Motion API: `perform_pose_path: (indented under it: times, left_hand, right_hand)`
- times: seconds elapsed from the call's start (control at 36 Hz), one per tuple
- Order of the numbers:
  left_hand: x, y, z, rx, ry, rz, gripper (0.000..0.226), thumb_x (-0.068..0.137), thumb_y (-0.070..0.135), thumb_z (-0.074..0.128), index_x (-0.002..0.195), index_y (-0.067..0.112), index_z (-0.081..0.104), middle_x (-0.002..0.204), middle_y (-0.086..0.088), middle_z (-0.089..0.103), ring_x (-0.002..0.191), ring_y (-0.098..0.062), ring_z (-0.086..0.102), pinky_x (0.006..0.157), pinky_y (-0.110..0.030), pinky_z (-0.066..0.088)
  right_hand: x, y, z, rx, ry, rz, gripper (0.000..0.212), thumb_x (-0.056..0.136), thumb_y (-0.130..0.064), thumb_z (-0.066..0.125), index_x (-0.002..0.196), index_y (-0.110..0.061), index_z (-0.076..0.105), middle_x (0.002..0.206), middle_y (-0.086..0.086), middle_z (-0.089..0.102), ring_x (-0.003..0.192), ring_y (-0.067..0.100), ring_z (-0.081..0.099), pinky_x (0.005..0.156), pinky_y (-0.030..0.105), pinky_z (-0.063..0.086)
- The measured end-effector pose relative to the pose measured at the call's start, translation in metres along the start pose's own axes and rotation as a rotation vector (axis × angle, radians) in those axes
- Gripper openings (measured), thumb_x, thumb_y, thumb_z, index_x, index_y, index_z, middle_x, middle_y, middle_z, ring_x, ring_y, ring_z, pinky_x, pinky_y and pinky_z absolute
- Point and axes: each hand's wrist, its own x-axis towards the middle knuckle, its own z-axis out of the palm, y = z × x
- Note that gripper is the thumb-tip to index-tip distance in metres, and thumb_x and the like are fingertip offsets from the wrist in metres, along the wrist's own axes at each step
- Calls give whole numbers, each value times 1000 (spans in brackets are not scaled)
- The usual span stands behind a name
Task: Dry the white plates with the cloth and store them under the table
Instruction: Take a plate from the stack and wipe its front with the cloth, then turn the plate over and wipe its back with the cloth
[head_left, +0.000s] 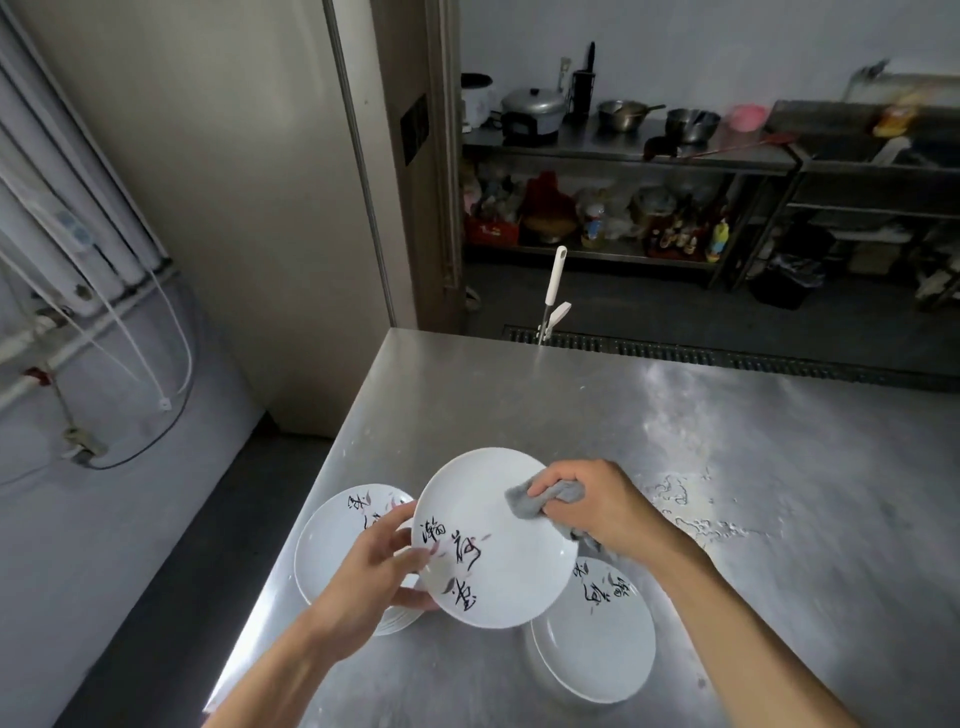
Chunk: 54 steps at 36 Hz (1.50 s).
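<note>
My left hand (371, 564) grips the left rim of a white plate with black calligraphy (483, 509), holding it tilted above the steel table (727, 441). My right hand (592, 504) clutches a bunched grey cloth (530, 501) and presses it on the plate's upper right face. A stack of similar white plates (332, 540) sits on the table under my left hand. Another white plate pile (597, 639) rests below my right forearm.
Water drops (691, 509) lie on the table to the right of my hands. A white-handled tool (553, 291) stands beyond the far table edge. Steel shelves (623, 150) with pots line the back wall. The table's left edge drops to a dark floor (171, 597).
</note>
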Motion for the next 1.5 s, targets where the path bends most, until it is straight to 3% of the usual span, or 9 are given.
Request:
perform_pose_path:
  times: [0.19,0.36,0.58,0.78,0.89,1.03,1.14,1.33,1.5]
  left_hand:
    - [9,-1,14,-105,48,9,40,99,5,64,128,32,67,120,-20,74,106,-41,74,75,-48,63]
    - [8,8,26,12,46,108,52,103,8,65,138,46,62,127,-4,73,112,-30,74,84,-46,65]
    - [13,7,6,1247,-107,928,67,87,46,78,149,32,58,155,9,52,152,-17,40,129,-41,24]
    - [22,5,9,1410,-76,1179,39,95,14,61,130,31,70,131,6,70,110,-17,69,84,-33,62]
    - [15,3,10,1194,-81,959,43,97,13,63,132,38,63,134,24,65,105,-7,71,77,-25,60]
    - [6,-8,23,635,48,515,31,103,50,61,93,20,67,81,4,61,75,-25,60,66,-43,52]
    - [-4,-6,34,118,58,255,43,89,50,76,117,18,75,103,-17,75,93,-33,71,76,-46,57]
    - [-13,0,52,-298,72,75,30,93,27,70,122,29,75,125,-12,75,115,-34,73,85,-40,62]
    - [-11,5,45,-438,133,54,38,92,23,68,129,19,73,129,-19,72,115,-33,73,81,-39,64]
  right_hand:
    - [-14,15,-1,87,69,47,26,84,-9,69,86,-33,77,70,5,70,48,12,56,48,26,45]
    - [-6,16,-6,174,166,84,31,82,-2,67,87,-31,79,88,16,76,81,48,69,77,66,55]
    - [-4,21,-13,279,148,152,32,78,5,72,82,-25,80,87,21,75,69,21,67,66,32,54]
    - [-4,11,-8,369,89,192,26,78,9,66,83,-14,79,67,10,69,51,13,59,47,23,45]
    - [-2,6,-11,487,121,170,14,87,-2,67,90,-10,77,65,9,63,47,18,56,41,22,45]
    - [0,0,-3,488,300,35,9,100,-25,64,101,-17,68,86,10,74,66,28,69,56,32,57]
    - [1,2,18,264,426,-120,6,96,-23,67,96,-28,69,84,-15,72,73,-2,65,66,12,49]
    - [3,-6,66,-251,626,-408,15,87,-31,78,101,-30,79,117,-4,55,107,18,49,96,36,33]
    - [-8,-9,79,-278,302,-583,26,87,-38,75,111,-30,77,100,-9,60,95,17,52,89,42,46]
